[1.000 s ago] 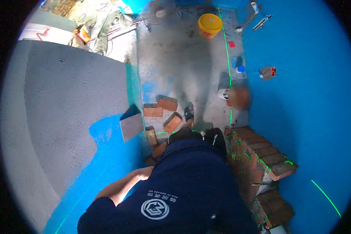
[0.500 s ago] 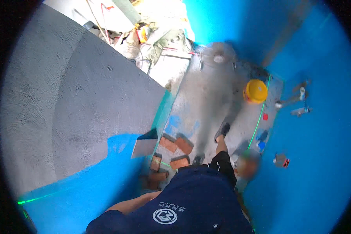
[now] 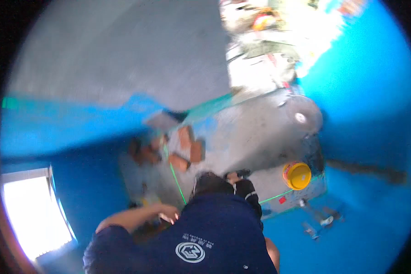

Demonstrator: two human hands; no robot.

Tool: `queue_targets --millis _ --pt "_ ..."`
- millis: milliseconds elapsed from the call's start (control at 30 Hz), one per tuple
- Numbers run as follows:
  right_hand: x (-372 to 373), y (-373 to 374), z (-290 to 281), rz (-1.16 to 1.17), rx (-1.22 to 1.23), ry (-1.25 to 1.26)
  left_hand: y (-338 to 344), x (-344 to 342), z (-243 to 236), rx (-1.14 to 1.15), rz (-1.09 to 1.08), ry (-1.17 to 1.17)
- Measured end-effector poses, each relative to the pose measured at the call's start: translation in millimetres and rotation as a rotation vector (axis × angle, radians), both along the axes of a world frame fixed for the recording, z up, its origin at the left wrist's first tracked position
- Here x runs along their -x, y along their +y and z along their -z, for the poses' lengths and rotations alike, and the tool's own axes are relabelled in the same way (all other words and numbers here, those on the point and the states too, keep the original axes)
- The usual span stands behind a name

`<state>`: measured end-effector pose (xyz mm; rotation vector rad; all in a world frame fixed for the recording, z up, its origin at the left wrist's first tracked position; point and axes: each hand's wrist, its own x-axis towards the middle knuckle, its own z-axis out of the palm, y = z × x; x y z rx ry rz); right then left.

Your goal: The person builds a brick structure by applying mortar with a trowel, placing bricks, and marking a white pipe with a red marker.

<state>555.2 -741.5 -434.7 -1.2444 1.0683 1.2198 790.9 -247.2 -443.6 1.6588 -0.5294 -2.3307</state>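
My left hand (image 3: 168, 213) is beside my dark blue shirt, at the end of a bent forearm. Motion smears its fingers, and I cannot make out whether anything is in them. My right hand is out of sight; only a bit of the right arm (image 3: 273, 255) shows past the shirt's edge. Several reddish bricks lie on the floor ahead of my left hand, among them one brick (image 3: 197, 150) near my legs. A yellow bucket (image 3: 298, 176) stands on the floor to the right, away from both hands.
A round fan (image 3: 301, 116) stands at the floor's far end, near piled clutter (image 3: 265, 50). A grey panel (image 3: 162, 121) juts from the left wall. Pipe fittings (image 3: 324, 219) stick out of the blue wall at right. A bright window (image 3: 34, 214) is at lower left.
My view has swung round, so the room appears turned clockwise. The window has come into sight at lower left. My left hand now shows beside my shirt.
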Motion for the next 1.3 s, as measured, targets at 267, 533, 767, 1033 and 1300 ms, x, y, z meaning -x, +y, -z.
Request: queue_targets --millis 267,533,767,1033,1300 --pt "-191 -129 44 -0.662 0.219 -0.358 39 178 23 -0.458 -0.951 -0.584" --pt "-416 61 -4 -0.629 0.261 -0.710 26 265 62 -0.733 -1.782 -0.291" --pt "-397 224 19 -0.871 -0.043 -0.601 78 240 48 -0.629 -2.123 -0.618" --pt "-403 240 58 -1.030 -0.170 -0.441 34 272 80 -0.964 -2.041 -0.788" --pt "-563 243 98 -1.191 0.073 -0.423 -63 203 32 -1.041 -2.292 -0.133"
